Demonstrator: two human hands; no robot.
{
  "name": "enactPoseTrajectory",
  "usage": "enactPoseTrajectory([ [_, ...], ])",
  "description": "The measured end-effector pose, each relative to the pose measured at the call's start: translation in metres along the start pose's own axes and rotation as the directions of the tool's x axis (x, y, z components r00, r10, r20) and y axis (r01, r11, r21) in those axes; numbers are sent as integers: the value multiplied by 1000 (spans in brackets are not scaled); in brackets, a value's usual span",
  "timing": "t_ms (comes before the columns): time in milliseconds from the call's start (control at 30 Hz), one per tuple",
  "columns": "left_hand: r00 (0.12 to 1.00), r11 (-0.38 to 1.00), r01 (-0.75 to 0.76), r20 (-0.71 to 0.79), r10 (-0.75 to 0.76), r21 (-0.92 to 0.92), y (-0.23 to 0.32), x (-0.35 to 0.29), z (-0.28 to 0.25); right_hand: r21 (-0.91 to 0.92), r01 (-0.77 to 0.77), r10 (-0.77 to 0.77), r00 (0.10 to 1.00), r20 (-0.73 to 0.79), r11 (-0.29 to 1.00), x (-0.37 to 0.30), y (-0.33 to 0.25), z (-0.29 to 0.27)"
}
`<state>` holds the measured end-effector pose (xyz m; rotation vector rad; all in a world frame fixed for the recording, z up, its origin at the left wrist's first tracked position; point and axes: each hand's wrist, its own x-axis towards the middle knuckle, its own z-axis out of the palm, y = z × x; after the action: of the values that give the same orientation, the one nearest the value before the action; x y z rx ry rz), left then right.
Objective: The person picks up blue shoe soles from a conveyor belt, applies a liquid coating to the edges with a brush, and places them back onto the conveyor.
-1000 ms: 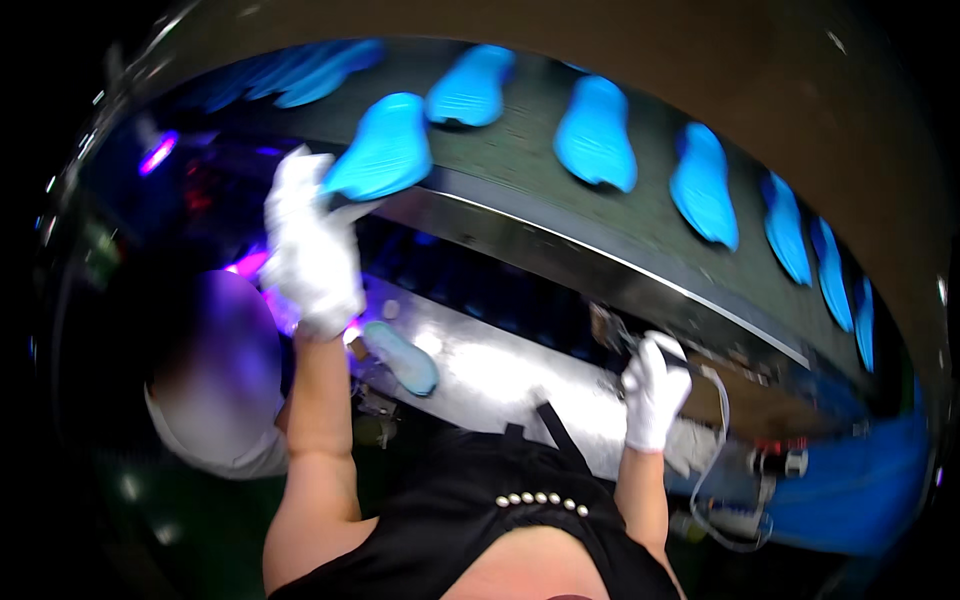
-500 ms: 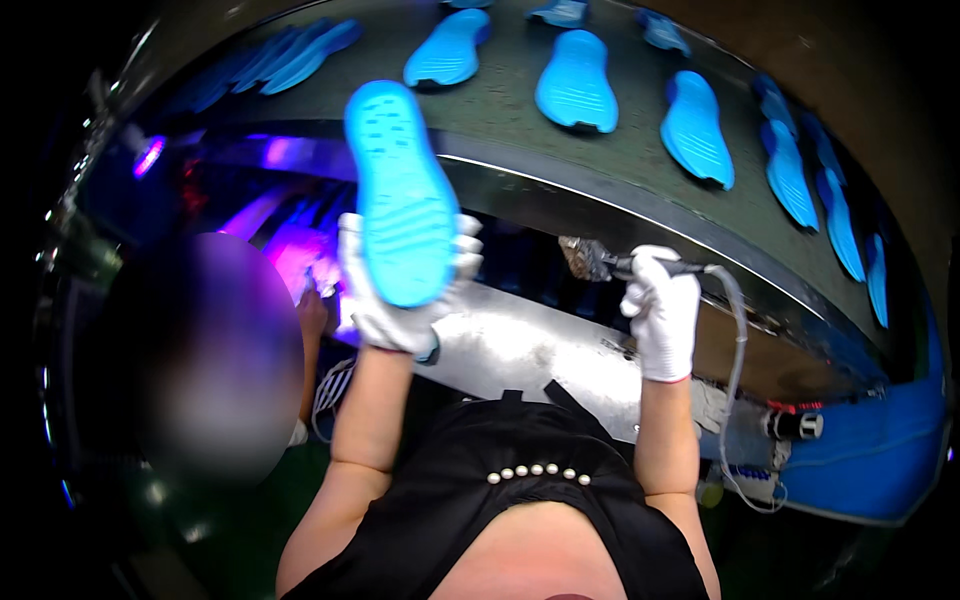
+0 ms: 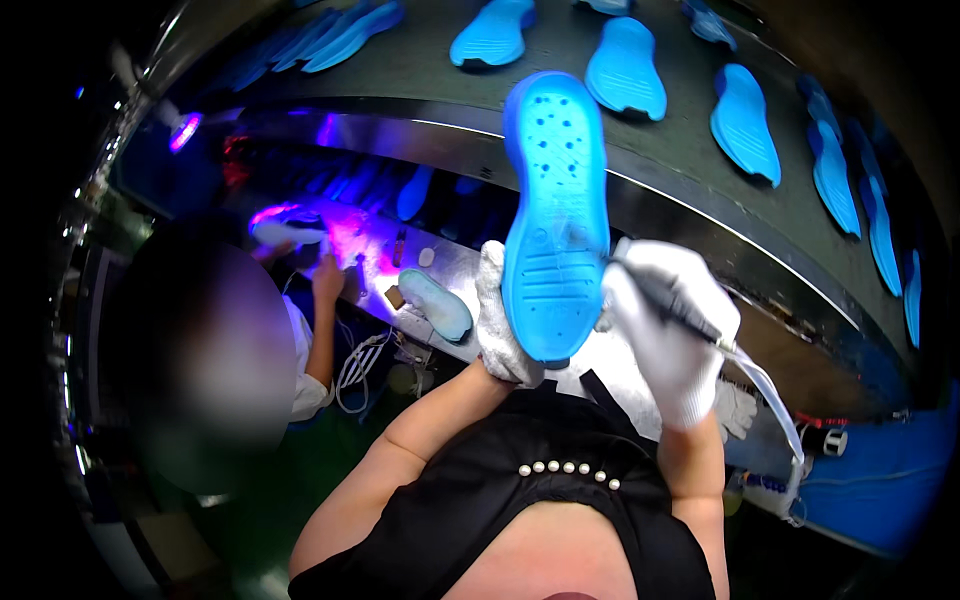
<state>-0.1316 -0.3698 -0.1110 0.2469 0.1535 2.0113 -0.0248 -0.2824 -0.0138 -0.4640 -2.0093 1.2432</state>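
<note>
My left hand [image 3: 507, 335], in a white knit glove, grips a bright blue shoe sole [image 3: 556, 210] by its lower part. The sole stands nearly upright in front of me, its ribbed and dotted face showing. My right hand [image 3: 680, 340], also gloved in white, is closed around the dark handle of a brush-like tool [image 3: 665, 298]. A pale hose [image 3: 770, 390] runs from the handle's rear end. The tool's blurred tip is at the sole's right side near mid-length; whether it touches cannot be made out. Motion smears the right hand.
Beyond the sole, a dark conveyor belt [image 3: 440, 88] carries several blue soles [image 3: 745, 130]. A pale sole [image 3: 436, 304] lies on the metal bench to my left. Past it, a co-worker's hand [image 3: 326, 278] works under purple light. Loose white gloves [image 3: 738, 408] lie at right.
The held sole has shifted right relative to my body. My right hand has brought the tool from beside the belt's edge over to the sole. My view has turned leftward.
</note>
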Motion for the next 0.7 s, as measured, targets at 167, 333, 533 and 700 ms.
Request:
enactPoseTrajectory([
  [167, 950, 989, 94, -287, -123, -114, -11, -5, 4, -320, 594, -498, 800, 335, 739, -3, 18, 3],
  [333, 960, 990, 111, -249, -130, -88, -8, -8, 8, -99, 296, -302, 952, -52, 950, 0, 33, -4],
  [533, 964, 957, 225, 183, -192, -182, 3, 13, 1, -169, 571, -465, 778, 423, 803, -26, 6, -5],
  [700, 994, 978, 91, -46, -101, -190, 1, 12, 20, -106, 352, -353, 936, 11, 930, -7, 41, -2],
])
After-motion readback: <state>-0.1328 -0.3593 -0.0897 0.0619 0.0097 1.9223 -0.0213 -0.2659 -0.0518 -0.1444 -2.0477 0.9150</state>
